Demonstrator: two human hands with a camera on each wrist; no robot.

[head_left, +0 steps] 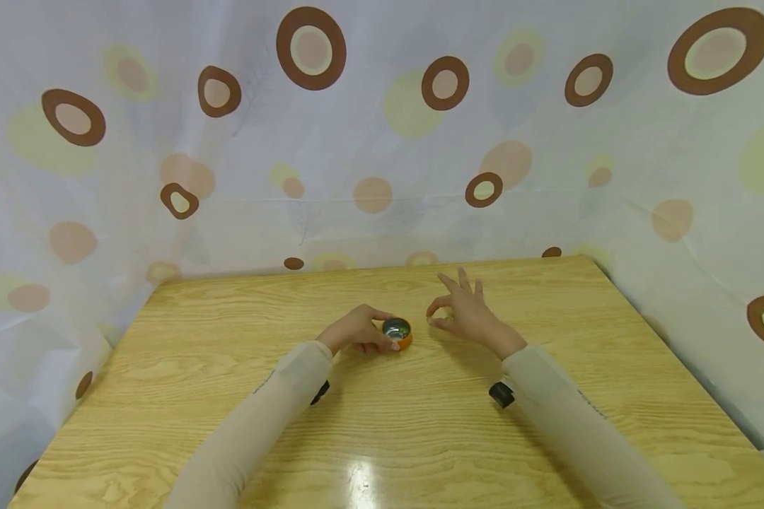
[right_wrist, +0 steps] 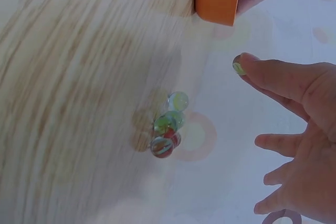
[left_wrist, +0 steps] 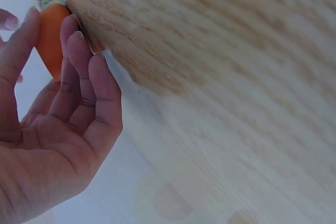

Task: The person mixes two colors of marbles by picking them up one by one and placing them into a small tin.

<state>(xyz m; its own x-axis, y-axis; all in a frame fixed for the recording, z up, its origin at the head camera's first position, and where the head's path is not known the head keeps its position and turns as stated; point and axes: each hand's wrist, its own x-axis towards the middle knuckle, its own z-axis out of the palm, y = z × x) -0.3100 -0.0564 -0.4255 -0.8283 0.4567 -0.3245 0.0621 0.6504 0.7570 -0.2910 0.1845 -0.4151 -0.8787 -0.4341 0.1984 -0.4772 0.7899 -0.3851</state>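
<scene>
In the head view, a small orange bowl [head_left: 404, 342] with a shiny metal inside sits on the wooden table. My left hand [head_left: 359, 330] holds it from the left, thumb at the near side and fingers curled round the far side. To the right of the bowl, my right hand [head_left: 474, 318] pinches a glass marble [right_wrist: 238, 65] between thumb and forefinger, its other fingers spread. The right wrist view shows several more glass marbles [right_wrist: 162, 147] clustered on the table near that hand; in the head view the right hand hides them.
The light wooden table [head_left: 395, 438] ends at the back against a white curtain [head_left: 369, 141] with brown, pink and yellow rings, which also hangs on both sides. Black wrist straps [head_left: 501, 394] show at the sleeves.
</scene>
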